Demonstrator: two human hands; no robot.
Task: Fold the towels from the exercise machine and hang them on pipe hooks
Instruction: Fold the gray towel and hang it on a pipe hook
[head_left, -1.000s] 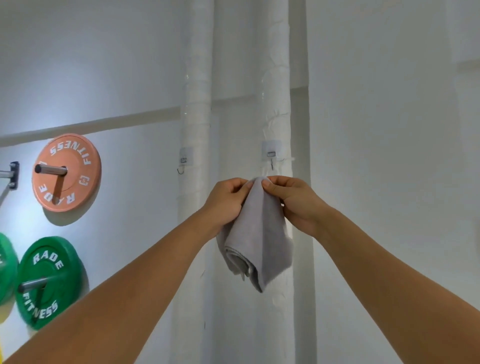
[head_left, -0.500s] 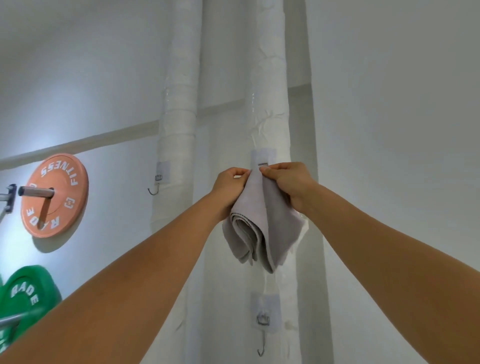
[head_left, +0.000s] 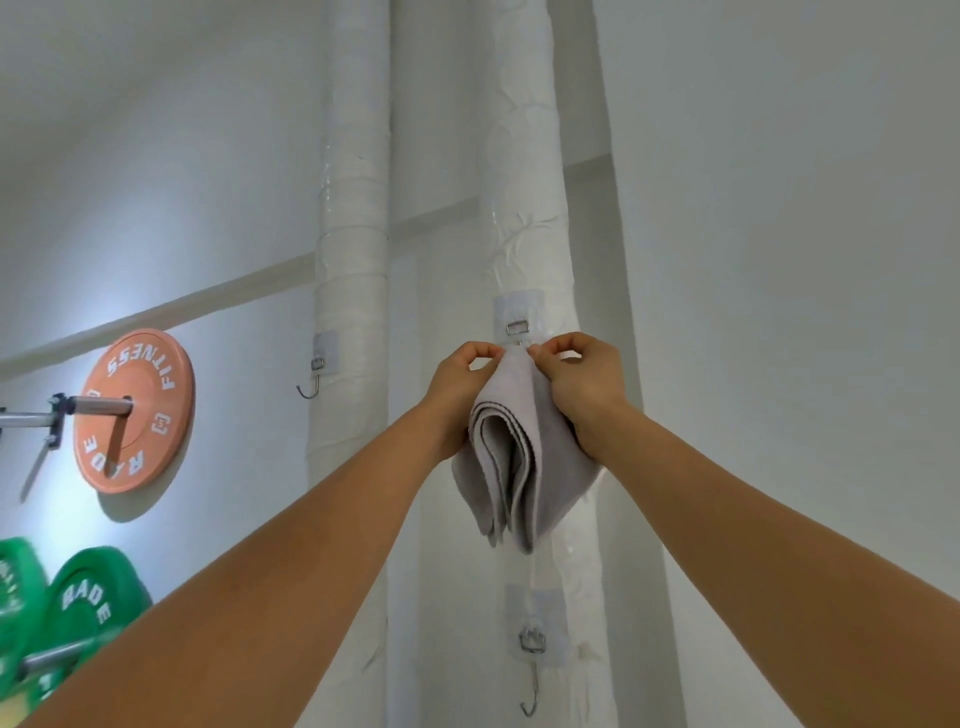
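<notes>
White wall (head_left: 779, 260), head view: two wrapped vertical pipes, left pipe (head_left: 353, 260) and right pipe (head_left: 530, 208). Three adhesive hooks: upper hook (head_left: 518, 327), lower hook (head_left: 532, 654), left-pipe hook (head_left: 318, 371). One orange plate (head_left: 137, 410), two green plates (head_left: 78, 597). Left hand (head_left: 460, 382) and right hand (head_left: 579, 376), raised, each pinch the top of one folded grey towel (head_left: 524, 467) just below the upper hook.

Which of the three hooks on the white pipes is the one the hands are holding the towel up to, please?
The upper hook on the right pipe: both hands pinch the grey towel just beneath its plate; the other two hang bare.
</notes>
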